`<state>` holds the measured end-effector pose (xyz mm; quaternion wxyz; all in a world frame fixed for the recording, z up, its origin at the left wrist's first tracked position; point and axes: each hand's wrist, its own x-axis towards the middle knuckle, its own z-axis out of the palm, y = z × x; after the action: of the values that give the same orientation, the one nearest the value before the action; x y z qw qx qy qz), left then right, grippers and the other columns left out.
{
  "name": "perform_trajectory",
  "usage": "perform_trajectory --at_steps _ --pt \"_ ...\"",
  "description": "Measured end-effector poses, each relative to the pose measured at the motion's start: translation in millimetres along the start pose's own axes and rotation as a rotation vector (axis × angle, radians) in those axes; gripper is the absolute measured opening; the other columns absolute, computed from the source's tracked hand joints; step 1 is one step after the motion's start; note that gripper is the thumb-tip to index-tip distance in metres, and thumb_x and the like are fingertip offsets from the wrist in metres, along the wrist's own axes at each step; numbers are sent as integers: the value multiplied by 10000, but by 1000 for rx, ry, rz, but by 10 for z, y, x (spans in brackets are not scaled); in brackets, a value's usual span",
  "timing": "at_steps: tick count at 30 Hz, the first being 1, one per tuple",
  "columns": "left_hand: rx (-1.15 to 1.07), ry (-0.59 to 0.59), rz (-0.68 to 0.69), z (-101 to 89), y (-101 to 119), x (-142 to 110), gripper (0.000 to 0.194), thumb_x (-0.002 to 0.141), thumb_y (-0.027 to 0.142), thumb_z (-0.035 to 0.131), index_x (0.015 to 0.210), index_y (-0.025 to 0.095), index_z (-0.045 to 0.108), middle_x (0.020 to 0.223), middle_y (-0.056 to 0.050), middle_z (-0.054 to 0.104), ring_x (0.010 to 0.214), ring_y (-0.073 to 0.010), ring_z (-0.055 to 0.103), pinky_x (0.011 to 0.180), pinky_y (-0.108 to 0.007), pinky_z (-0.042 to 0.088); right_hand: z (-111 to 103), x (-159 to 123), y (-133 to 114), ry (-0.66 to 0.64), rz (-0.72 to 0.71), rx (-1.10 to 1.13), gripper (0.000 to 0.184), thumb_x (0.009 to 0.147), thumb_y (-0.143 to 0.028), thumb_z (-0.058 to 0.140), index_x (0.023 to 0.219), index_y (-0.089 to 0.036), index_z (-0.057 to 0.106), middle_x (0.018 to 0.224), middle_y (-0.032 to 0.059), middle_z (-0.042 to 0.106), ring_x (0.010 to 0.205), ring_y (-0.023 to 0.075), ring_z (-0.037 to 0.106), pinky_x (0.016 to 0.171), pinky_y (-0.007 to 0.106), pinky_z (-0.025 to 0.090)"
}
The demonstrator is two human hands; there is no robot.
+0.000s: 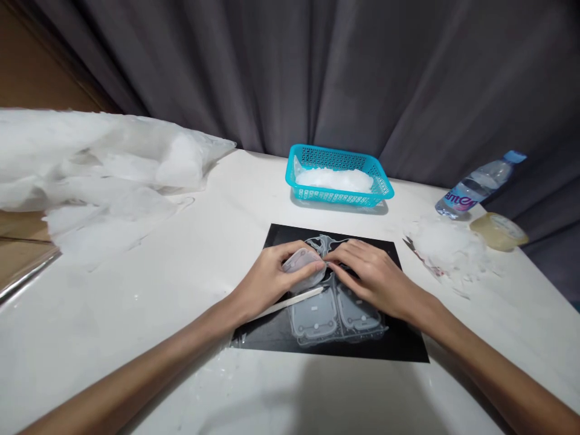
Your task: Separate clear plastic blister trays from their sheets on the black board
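Observation:
My left hand point(274, 275) is closed around a small translucent plastic piece with rounded corners point(302, 261), thumb on its near side. My right hand point(365, 272) meets it at the piece's right edge, its thumb and fingertips pinched together; what lies between them is too small to make out. Both hands are over a black mat point(276, 335). Flat on the mat, partly under the right hand, lie joined clear plastic pieces point(315, 314) of similar shape. A thin pale stick with a dark tip point(290, 302) lies slantwise below my left hand.
A blue basket point(339, 196) holding white material stands behind the mat. On the right are a water bottle point(475, 184), a tape roll point(498, 231), a heap of clear scraps point(451, 244) and scissors point(419, 254). Large white plastic bags point(104, 163) cover the left back of the table point(181, 374).

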<state>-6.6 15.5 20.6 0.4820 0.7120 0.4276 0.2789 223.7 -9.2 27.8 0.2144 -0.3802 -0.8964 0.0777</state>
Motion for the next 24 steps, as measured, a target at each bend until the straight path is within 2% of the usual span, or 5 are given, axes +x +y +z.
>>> perform_trajectory --at_steps 7,13,19,21,24 --pt "34 -11 54 6 17 23 257 958 445 675 924 198 738 941 -12 753 898 -206 671 814 -293 491 57 -35 36 0 -114 -161 191 1085 -199 453 1047 -164 637 918 85 724 841 230 688 780 366 529" --pt "-314 434 -121 -187 -107 202 258 908 421 700 849 180 629 752 1 632 656 -149 591 621 -264 520 98 -52 -1 40 0 -145 154 994 -121 487 886 -194 569 823 48 645 736 207 619 667 328 463" --pt "-306 185 -20 -266 -16 142 271 940 463 702 940 202 627 882 4 618 723 -131 618 675 -263 566 52 -38 81 84 347 168 97 981 -162 546 905 -222 548 828 8 627 759 187 609 714 321 484" --pt "-364 146 -29 -237 31 109 281 948 478 695 962 216 595 865 16 623 733 -140 658 703 -284 587 35 -30 87 145 350 160 74 971 -160 547 997 -220 583 930 44 634 884 227 616 803 373 511" --pt "-412 99 -88 -178 60 82 302 952 492 686 978 222 554 792 17 655 688 -154 690 707 -309 602 39 -30 39 260 280 160 308 924 -100 537 1199 -228 587 1142 105 589 1118 285 581 972 469 509"
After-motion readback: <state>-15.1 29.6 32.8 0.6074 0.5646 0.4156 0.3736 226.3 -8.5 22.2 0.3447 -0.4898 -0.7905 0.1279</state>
